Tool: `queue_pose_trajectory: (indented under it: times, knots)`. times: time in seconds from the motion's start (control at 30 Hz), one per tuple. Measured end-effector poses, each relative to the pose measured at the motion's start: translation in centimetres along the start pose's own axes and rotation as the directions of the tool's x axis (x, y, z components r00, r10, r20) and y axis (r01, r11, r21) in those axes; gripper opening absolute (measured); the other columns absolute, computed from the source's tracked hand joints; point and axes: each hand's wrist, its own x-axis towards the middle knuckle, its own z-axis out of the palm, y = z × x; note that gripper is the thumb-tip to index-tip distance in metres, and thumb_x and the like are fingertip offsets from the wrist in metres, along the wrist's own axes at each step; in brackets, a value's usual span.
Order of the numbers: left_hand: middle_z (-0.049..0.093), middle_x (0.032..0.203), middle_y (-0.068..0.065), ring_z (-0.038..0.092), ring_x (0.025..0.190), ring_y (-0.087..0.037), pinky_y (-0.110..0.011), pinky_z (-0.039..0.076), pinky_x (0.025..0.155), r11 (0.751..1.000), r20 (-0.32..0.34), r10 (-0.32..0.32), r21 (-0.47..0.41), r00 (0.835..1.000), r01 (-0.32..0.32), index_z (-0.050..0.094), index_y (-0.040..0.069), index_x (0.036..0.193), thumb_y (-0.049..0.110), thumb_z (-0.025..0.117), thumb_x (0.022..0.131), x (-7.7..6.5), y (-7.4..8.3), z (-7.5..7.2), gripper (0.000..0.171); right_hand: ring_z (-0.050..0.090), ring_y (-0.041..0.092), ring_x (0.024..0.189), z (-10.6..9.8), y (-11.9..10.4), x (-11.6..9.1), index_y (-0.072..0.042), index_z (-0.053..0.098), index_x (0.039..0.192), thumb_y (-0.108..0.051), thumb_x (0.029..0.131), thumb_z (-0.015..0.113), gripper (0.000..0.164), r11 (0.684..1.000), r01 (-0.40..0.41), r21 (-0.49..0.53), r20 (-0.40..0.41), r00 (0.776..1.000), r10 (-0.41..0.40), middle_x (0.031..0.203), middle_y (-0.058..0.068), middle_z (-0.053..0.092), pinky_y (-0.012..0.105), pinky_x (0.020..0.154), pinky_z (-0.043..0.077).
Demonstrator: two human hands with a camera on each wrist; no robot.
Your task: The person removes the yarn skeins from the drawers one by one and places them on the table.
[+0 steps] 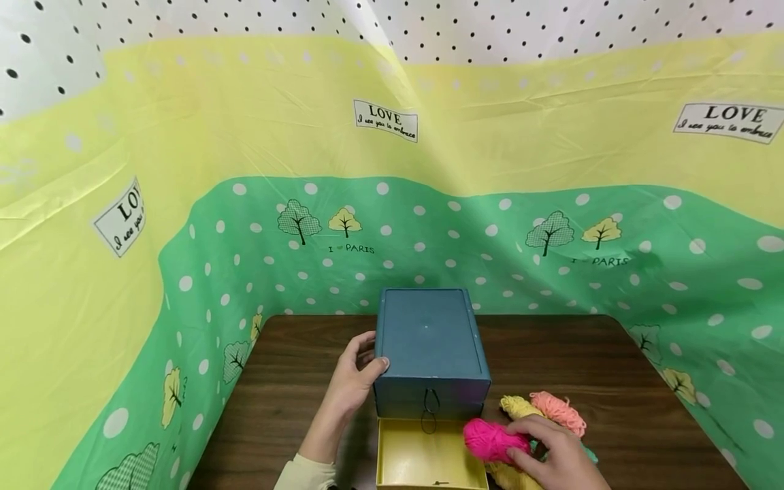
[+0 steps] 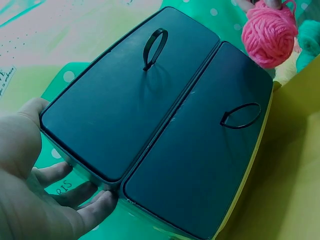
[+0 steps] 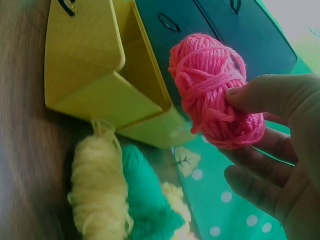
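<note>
Pink yarn (image 3: 212, 90) is pinched between the thumb and fingers of my right hand (image 1: 554, 452). It hangs by the right edge of a pulled-out yellow drawer (image 1: 401, 456), whose floor is bare apart from a small dark loop near its front. The drawer sticks out from under a blue drawer box (image 1: 429, 333). My left hand (image 1: 352, 378) grips that box at its left side, thumb on the top edge and fingers along the side. Two blue drawer fronts with black loop pulls (image 2: 240, 115) show in the left wrist view.
Right of the drawer lie more yarn skeins: yellow yarn (image 3: 100, 187), green yarn (image 3: 150, 200) and salmon yarn (image 1: 559, 412). Everything stands on a dark wood table (image 1: 294, 367). A patterned curtain (image 1: 275, 238) rises behind the table and along its sides.
</note>
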Motion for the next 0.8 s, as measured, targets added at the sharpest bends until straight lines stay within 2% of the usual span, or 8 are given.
queue_pose_trajectory:
  times: [0.17,0.4,0.57,0.7,0.8]
  knots:
    - [0.046,0.148,-0.020,0.050,0.132,-0.037,-0.043,0.049,0.101,1.000,0.001,-0.006,-0.001,1.000,0.006,0.043,0.006,0.151,0.014,0.066,0.097,0.0,0.1,0.1,0.059,0.059,-0.008,0.084,-0.7,1.0,-1.0,-0.034,0.073,0.096,-0.018,0.077,0.089,0.030,0.997,-0.054,-0.063,-0.052,0.997,0.051,0.094,-0.018,0.069,0.026,0.062,0.051]
    - [0.045,0.149,-0.019,0.049,0.132,-0.036,-0.044,0.048,0.101,1.000,0.004,-0.017,0.002,1.000,0.017,0.042,0.007,0.152,0.014,0.066,0.098,0.1,0.4,0.1,0.060,0.054,-0.009,0.073,-1.4,2.7,-2.6,-0.034,0.073,0.092,-0.015,0.074,0.091,0.032,0.983,-0.171,-0.073,-0.109,0.981,0.163,0.092,-0.022,0.067,0.024,0.055,0.048]
    - [0.046,0.149,-0.019,0.049,0.131,-0.037,-0.042,0.048,0.101,1.000,0.009,-0.015,0.005,1.000,0.015,0.042,0.006,0.152,0.014,0.066,0.098,0.1,0.2,0.2,0.060,0.053,-0.008,0.070,-1.4,4.0,-4.1,-0.035,0.072,0.091,-0.014,0.073,0.092,0.034,0.975,-0.200,-0.095,-0.176,0.968,0.181,0.090,-0.024,0.065,0.023,0.053,0.046]
    - [0.046,0.149,-0.019,0.049,0.130,-0.037,-0.042,0.048,0.101,1.000,0.007,-0.013,0.006,1.000,0.013,0.043,0.006,0.151,0.014,0.066,0.098,0.1,0.0,0.3,0.059,0.053,-0.006,0.065,-1.3,5.0,-5.3,-0.031,0.072,0.089,-0.008,0.071,0.091,0.035,0.973,-0.215,-0.085,-0.226,0.955,0.192,0.086,-0.023,0.064,0.022,0.050,0.045]
    - [0.046,0.149,-0.019,0.049,0.130,-0.037,-0.042,0.048,0.100,1.000,0.004,-0.016,0.004,1.000,0.016,0.043,0.006,0.151,0.014,0.066,0.097,0.0,0.1,0.3,0.059,0.056,-0.005,0.066,-1.3,5.4,-6.0,-0.027,0.072,0.088,-0.006,0.073,0.090,0.031,0.963,-0.261,-0.069,-0.231,0.943,0.239,0.083,-0.021,0.064,0.022,0.051,0.047]
